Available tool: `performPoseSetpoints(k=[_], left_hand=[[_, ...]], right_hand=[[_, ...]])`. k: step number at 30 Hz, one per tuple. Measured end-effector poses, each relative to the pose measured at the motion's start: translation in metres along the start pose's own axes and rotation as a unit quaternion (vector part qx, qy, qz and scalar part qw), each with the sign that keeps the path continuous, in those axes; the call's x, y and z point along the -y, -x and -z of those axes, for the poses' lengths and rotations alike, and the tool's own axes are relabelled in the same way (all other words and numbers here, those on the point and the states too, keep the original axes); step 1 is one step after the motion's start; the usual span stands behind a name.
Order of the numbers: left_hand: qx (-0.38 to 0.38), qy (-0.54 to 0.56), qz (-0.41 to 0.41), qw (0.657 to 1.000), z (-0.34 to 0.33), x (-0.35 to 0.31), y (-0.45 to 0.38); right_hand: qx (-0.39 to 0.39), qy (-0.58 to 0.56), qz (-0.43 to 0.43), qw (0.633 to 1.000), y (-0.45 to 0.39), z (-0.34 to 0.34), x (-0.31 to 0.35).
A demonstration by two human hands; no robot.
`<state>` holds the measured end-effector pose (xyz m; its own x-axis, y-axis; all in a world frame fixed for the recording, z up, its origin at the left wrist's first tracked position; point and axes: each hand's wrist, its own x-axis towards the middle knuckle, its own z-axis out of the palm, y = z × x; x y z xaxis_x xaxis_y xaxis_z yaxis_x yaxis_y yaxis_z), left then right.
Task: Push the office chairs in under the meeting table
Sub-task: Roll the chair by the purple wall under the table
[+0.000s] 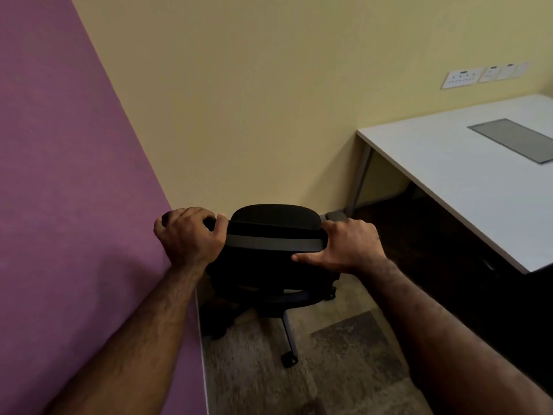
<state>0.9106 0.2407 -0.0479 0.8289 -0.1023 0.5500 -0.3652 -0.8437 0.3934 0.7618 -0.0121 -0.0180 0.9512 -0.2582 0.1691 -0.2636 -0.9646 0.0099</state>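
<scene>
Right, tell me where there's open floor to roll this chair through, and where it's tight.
Open: the carpet between the office chair and the meeting table, and the dark gap under the tabletop beside its leg. Tight: the left side, where the purple partition stands right beside the chair and the left hand. The right hand side has more room.

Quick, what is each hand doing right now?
Left hand: closed around the top edge of the office chair backrest.
Right hand: gripping the same backrest top, thumb stretched along it.

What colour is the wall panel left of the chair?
Purple; the wall panel beside the chair shows best in the head view.
</scene>
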Motion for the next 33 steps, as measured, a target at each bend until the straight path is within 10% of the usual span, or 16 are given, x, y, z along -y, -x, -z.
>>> performPoseSetpoints(k=[33], left_hand=[[0.192,0.149,-0.237,0.941,-0.254,-0.244,-0.168]], right_hand=[[-0.124,0.045,-0.294,0.947,-0.077,-0.039,-0.197]])
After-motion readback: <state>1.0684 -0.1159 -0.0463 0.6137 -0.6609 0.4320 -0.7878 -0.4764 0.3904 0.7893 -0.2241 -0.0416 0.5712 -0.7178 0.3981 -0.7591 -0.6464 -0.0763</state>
